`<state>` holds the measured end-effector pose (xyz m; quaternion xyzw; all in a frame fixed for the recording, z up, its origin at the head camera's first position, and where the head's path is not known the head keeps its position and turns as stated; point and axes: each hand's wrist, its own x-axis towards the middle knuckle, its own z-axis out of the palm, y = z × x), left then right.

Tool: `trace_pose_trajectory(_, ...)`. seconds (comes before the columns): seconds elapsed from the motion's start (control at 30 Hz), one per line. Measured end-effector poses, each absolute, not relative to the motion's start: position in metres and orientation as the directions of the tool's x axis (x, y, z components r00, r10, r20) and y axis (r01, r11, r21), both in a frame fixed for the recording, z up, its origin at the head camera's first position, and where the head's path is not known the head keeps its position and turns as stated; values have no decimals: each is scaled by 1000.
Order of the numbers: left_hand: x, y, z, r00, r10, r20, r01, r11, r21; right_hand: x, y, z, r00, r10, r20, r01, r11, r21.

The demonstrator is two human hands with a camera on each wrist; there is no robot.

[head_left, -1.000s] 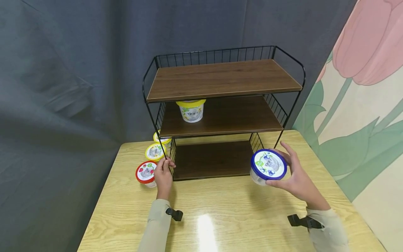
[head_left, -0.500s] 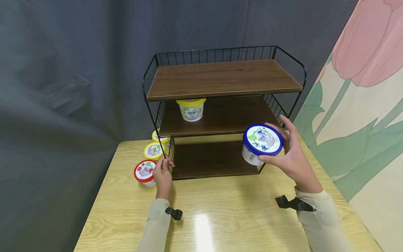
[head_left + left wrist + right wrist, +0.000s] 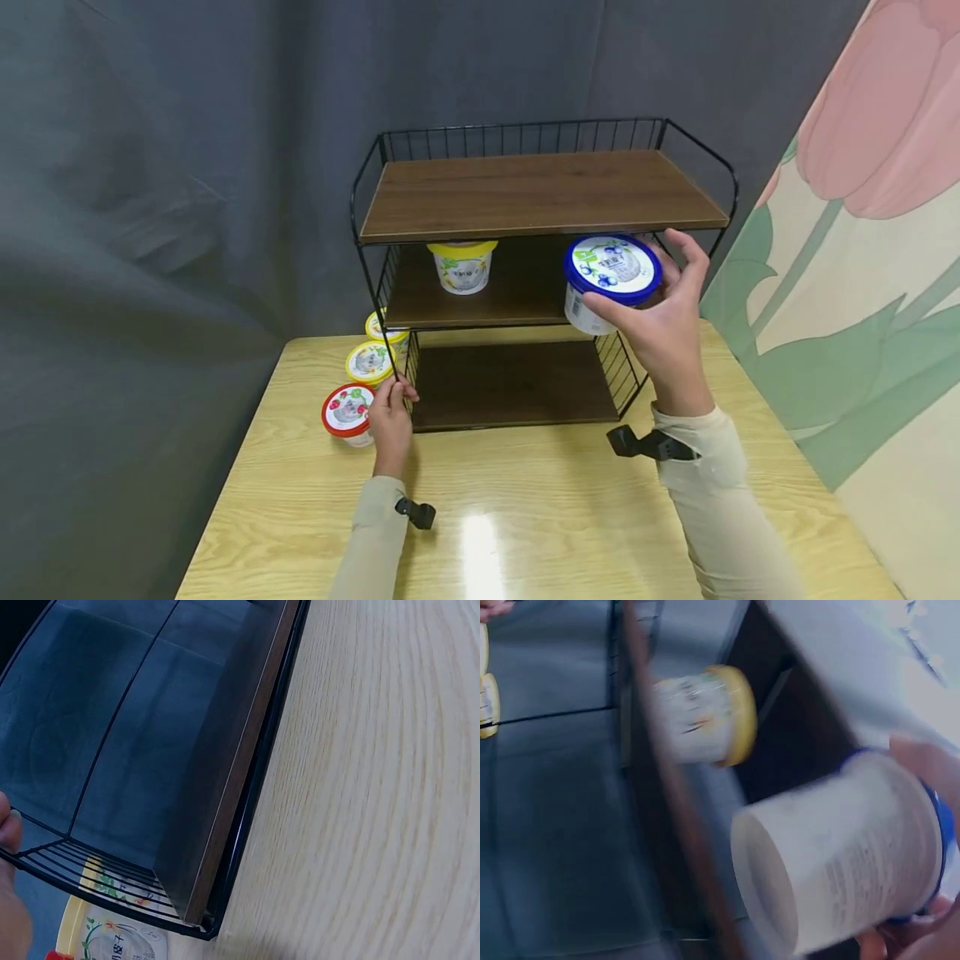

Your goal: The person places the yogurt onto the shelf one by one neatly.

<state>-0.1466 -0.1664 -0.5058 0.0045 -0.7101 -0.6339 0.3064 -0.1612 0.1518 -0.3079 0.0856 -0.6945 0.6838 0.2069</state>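
My right hand (image 3: pixel 671 321) grips a white tub with a blue lid (image 3: pixel 611 271) at the rim, thumb in front. The tub is held slightly tilted before the right part of the middle shelf (image 3: pixel 517 300). In the right wrist view the tub's base (image 3: pixel 765 885) faces the shelf, apart from the yellow-lidded tub (image 3: pixel 705 716). That yellow-lidded tub (image 3: pixel 463 268) stands at the left on the middle shelf. At the rack's lower left, my left hand (image 3: pixel 392 425) pinches the black front post; in the left wrist view only part of the hand (image 3: pixel 9 877) shows.
A red-lidded tub (image 3: pixel 349 412) and two yellow-lidded tubs (image 3: pixel 370 362) stand on the wooden table (image 3: pixel 525 517), left of the rack. Above and below are the top shelf (image 3: pixel 540 192) and bottom shelf (image 3: pixel 517 383). A dark curtain (image 3: pixel 187 208) hangs behind.
My right hand has carried the blue-lidded tub up and to the left, from above the table to the front of the middle shelf. The left hand keeps its hold on the post.
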Motion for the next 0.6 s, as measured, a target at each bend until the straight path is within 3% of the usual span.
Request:
trace_pose_trajectory(0.23, -142, -170, -512, -814, -391, 430, 380, 202, 903, -196, 135, -333, -894, 306, 328, -334, 33, -942)
trace_pose_trajectory(0.43, -139, -165, -515, -797, -383, 467, 393, 259, 882, -205, 131, -338, -879, 366, 304, -282, 116, -953)
trace_pose_trajectory(0.6, -149, -165, -508, -803, -385, 454, 395, 225, 890, -221, 124, -330, -854, 416, 312, -225, 245, -943)
